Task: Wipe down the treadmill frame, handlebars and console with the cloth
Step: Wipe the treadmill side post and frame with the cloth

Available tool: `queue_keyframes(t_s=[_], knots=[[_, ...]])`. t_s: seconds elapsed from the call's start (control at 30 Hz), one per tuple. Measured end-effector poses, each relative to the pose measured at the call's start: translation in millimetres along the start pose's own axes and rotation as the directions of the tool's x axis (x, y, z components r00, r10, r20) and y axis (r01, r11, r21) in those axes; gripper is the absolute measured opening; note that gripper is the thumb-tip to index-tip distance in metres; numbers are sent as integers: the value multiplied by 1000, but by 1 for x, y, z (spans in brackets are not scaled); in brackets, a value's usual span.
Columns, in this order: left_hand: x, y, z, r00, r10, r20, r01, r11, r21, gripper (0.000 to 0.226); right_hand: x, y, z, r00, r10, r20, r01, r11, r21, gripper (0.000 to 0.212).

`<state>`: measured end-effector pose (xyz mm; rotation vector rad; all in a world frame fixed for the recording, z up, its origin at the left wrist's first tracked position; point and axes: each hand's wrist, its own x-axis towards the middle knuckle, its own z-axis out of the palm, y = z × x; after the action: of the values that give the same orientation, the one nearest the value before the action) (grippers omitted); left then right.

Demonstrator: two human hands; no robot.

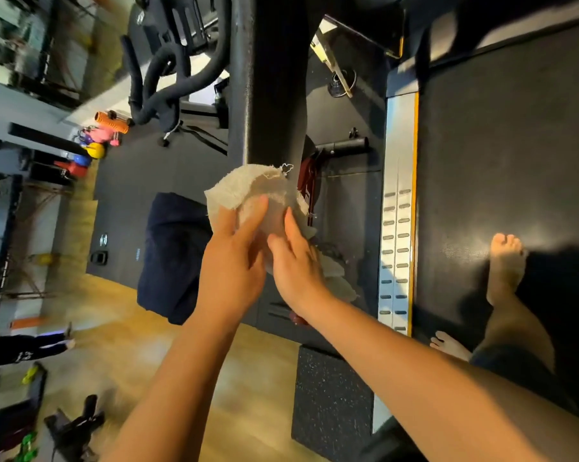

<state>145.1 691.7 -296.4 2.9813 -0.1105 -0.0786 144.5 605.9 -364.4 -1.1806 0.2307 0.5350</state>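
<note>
Forearms [414,378] reach in from the near edge to a dark treadmill upright [268,95] at centre. The pale cloth [244,188] is bunched against the near end of that upright. The left hand [234,261] and right hand [298,265] lie side by side on it. The fingers [259,211] of both hands are laid out fairly straight and slightly apart, pressing on the cloth rather than clamped round it. Whether a thumb hooks underneath cannot be told.

Probable hazards:
- With no firm pinch, the cloth may slide off the upright and drop to the floor.
- A loose tail [338,278] hanging below the right hand could catch on the red strap [309,185] just beside it, as could the frayed far edge.
- Bare feet [506,261] stand on the belt [514,145] to the right, and a sideways lean invites a slip.
</note>
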Motion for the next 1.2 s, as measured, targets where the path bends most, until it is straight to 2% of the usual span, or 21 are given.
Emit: queue_keyframes(t_s=[0.1,0.2,0.27,0.4,0.47,0.6,0.67,0.73,0.8,0.9,1.03,1.1,1.2], knots=[[-25,-5,8,999,22,-24,-23,999,-23,56,-13,0,6,999,-23,35,23,1000,3,67],[-12,-7,7,998,-25,-55,22,998,-52,56,-26,-18,12,978,-202,52,202,979,9,56],[9,-4,4,996,-26,-80,23,999,-47,61,-13,-37,10,969,-245,32,245,969,-9,49],[21,3,9,993,-76,-86,68,994,-89,68,16,-47,-10,995,-101,22,102,992,-69,48],[11,2,14,994,-53,-95,44,995,-87,63,5,-33,-10,997,-40,67,47,994,-99,50],[6,-3,14,995,-52,-81,42,991,-124,55,-5,-30,1,989,-133,66,142,978,-151,54],[20,-2,7,996,-44,-73,32,988,-148,57,16,-38,1,991,-131,22,133,972,-192,65],[41,1,3,996,-10,-85,-4,986,-169,60,37,-47,-2,996,-86,-19,83,985,-148,66],[55,1,6,995,-4,-102,-14,985,-173,60,49,-47,-6,994,-104,-17,101,987,-128,65],[57,-4,7,995,-23,-92,3,978,-210,61,50,-45,-12,992,-122,15,123,962,-242,61],[54,-7,7,994,22,-105,-53,953,-299,69,39,-41,-13,997,-70,28,73,986,-149,56],[49,-4,11,993,-20,-119,-13,962,-274,65,32,-43,-12,995,-94,32,98,981,-165,55],[30,-8,23,993,-39,-107,15,977,-214,72,22,-48,-8,989,-146,-8,143,979,-144,36]])
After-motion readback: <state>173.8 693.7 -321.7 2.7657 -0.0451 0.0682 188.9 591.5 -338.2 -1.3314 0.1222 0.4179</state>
